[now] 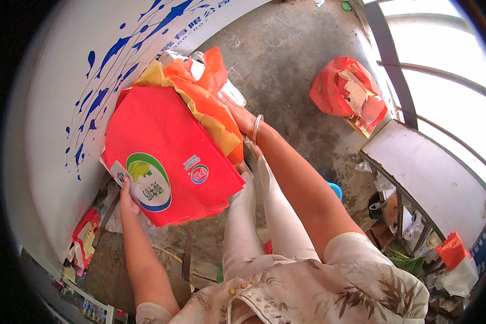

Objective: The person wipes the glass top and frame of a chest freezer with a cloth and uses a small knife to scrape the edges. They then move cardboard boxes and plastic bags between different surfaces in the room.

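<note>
A flattened red cardboard milk carton (162,133) is held out in front of me, printed side up. My left hand (128,198) grips its lower left edge, thumb on top and fingers underneath. Behind the carton's upper right side are a yellow sheet (202,117) and a crumpled orange plastic bag (222,125). My right hand (237,113), with a bangle at the wrist, lies against the orange bag; its fingertips are partly hidden. White packaging (235,94) shows just beyond that hand.
A white wall panel with blue fish prints (101,81) rises at the left. On the concrete floor (275,52) stands a red plastic bag (328,91) holding cardboard pieces. A white-topped table (429,170) is at the right, with clutter beneath. A blue basin (335,190) shows beside my right arm.
</note>
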Available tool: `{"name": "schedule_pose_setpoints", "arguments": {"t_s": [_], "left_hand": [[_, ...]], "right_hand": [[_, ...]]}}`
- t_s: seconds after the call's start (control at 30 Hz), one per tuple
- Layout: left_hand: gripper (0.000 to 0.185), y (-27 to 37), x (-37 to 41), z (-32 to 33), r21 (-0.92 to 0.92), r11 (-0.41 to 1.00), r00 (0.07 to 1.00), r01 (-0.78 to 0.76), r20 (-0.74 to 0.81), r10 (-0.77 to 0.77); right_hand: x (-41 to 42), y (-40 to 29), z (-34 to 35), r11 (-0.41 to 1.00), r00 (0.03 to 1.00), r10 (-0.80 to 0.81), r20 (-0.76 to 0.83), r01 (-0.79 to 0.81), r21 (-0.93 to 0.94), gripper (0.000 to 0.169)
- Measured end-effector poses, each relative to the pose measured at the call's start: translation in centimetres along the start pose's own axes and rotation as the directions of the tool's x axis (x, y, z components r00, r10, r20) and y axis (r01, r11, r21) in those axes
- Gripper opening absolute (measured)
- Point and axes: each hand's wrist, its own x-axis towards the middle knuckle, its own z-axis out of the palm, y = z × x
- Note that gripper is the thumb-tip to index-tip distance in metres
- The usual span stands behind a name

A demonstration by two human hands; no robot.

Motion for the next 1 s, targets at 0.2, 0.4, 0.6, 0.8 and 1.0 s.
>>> {"name": "schedule_pose_setpoints", "arguments": {"t_s": [0.2,0.4,0.6,0.8,1.0], "left_hand": [[0.060,-3.9,-2.9,-0.2,-0.059,0.996,0.998,-0.068,-0.002,0.068],[0.071,-7.3,-13.9,3.8,0.041,0.992,0.991,-0.122,-0.047,0.124],[0.061,-9.3,-20.5,9.4,-0.044,0.999,0.995,0.006,0.105,-0.001],[0.058,-9.6,-22.6,12.7,-0.080,0.997,0.990,0.003,0.140,0.008],[0.053,-10.3,-21.4,10.6,-0.072,0.997,0.988,-0.014,0.151,0.025]], "right_hand": [[-4.5,0.2,-0.2,0.997,0.997,-0.064,0.045,0.065,-0.039,0.083],[-14.5,-2.0,-2.4,0.998,0.989,-0.055,-0.135,0.053,-0.019,0.081],[-24.2,-3.8,-4.5,0.999,0.960,-0.034,-0.279,0.030,-0.022,0.079],[-31.0,-2.7,-6.6,1.000,0.927,-0.004,-0.375,0.003,-0.004,0.077],[-31.9,-1.6,-7.2,1.000,0.904,-0.014,-0.428,0.014,-0.002,0.075]]}}
